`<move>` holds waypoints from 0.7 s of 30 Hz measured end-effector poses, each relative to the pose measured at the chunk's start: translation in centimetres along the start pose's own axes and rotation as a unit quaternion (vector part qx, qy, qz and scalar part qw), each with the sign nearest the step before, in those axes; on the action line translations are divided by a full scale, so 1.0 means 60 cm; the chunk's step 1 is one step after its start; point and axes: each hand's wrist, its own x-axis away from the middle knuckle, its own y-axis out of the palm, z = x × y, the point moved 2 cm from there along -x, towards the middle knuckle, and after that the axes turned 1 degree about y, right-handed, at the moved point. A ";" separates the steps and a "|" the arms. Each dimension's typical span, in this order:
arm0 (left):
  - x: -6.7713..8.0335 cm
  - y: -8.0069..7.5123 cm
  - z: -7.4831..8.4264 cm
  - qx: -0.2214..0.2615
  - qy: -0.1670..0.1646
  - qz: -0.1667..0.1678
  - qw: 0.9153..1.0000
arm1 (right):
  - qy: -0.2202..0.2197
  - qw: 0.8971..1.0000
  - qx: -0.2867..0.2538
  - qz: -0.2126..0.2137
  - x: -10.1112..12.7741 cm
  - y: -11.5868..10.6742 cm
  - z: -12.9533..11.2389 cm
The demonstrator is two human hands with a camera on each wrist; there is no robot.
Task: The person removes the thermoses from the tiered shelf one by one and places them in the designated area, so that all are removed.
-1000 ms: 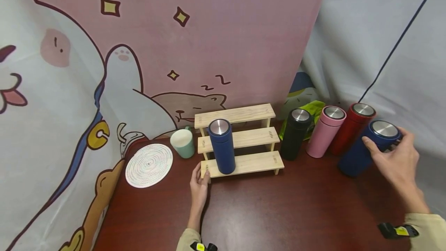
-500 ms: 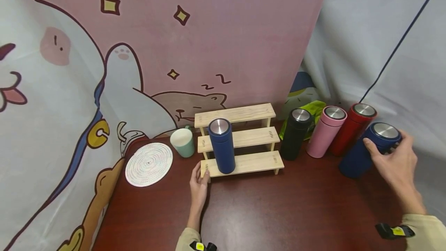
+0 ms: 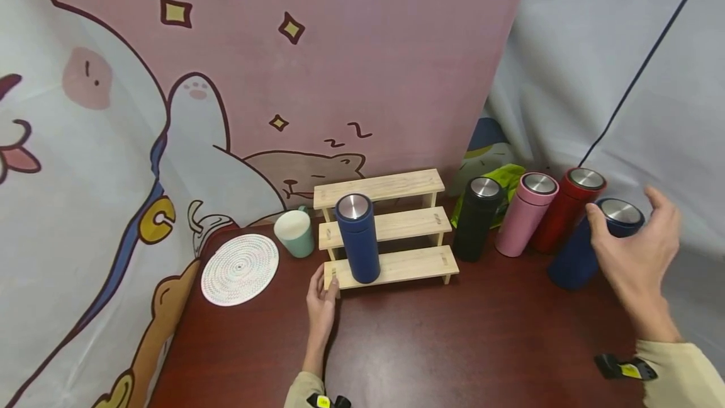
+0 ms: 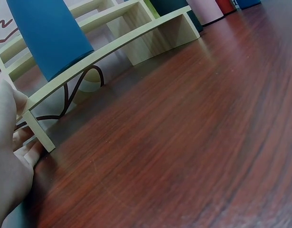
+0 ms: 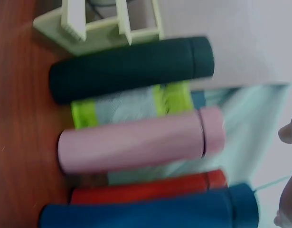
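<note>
A dark blue bottle (image 3: 572, 257) with a steel lid stands at the right end of a row on the table. My right hand (image 3: 623, 206) hovers over its top with the fingers spread. The thumb is beside the lid and the other fingers are lifted off it. In the right wrist view the same bottle (image 5: 146, 211) lies along the bottom edge, and a fingertip (image 5: 289, 133) shows at the right edge. My left hand (image 3: 324, 279) holds the lower left corner of a three-step wooden rack (image 3: 408, 263). A second blue bottle (image 3: 359, 241) stands on the rack's lowest step.
A red bottle (image 3: 561, 216), a pink bottle (image 3: 523, 213) and a black bottle (image 3: 474, 219) stand in the row between the rack and the right blue bottle. A green bag (image 3: 506, 178) lies behind them. A green mug (image 3: 294, 235) and a woven coaster (image 3: 240, 268) sit left of the rack. Curtains close in the back.
My right hand has let go of the right blue bottle's lid and its fingers have spread and lifted. The left hand and the rack have stayed in place.
</note>
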 end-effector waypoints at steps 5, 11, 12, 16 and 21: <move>-0.001 -0.001 -0.003 0.001 -0.004 -0.003 1.000 | -0.001 0.998 -0.063 0.014 0.001 0.015 -0.056; -0.001 0.000 -0.002 0.007 -0.006 -0.004 1.000 | 0.037 0.990 -0.136 -0.029 -0.002 0.024 -0.118; -0.001 0.000 -0.002 0.009 -0.004 -0.003 1.000 | 0.037 0.988 -0.146 -0.037 -0.002 0.026 -0.127; -0.002 0.000 -0.002 0.015 0.005 0.001 1.000 | 0.020 0.982 -0.178 -0.066 -0.001 0.038 -0.157; -0.002 0.000 -0.003 0.019 0.008 0.001 1.000 | 0.010 0.968 -0.227 -0.102 0.007 0.054 -0.191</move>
